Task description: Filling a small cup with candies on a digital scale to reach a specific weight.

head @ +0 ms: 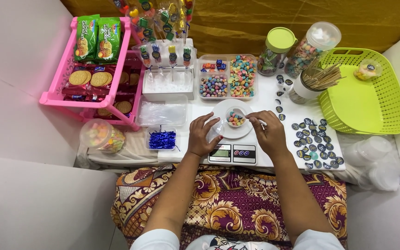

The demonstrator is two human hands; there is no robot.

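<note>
Both forearms reach forward over a patterned cloth. The left hand (203,135) rests with fingers spread beside the scale (231,150); the right hand (268,133) pinches a small white spoon (255,120) at the candy cup (235,117), which sits on the scale on the white worktop (274,99).

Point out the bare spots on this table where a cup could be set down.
Free: the green tray, bare but for a small tub at its far corner; a white strip between the sweets box and the stick jar. Crowded: around the scale, both hands, and the round stickers.
</note>
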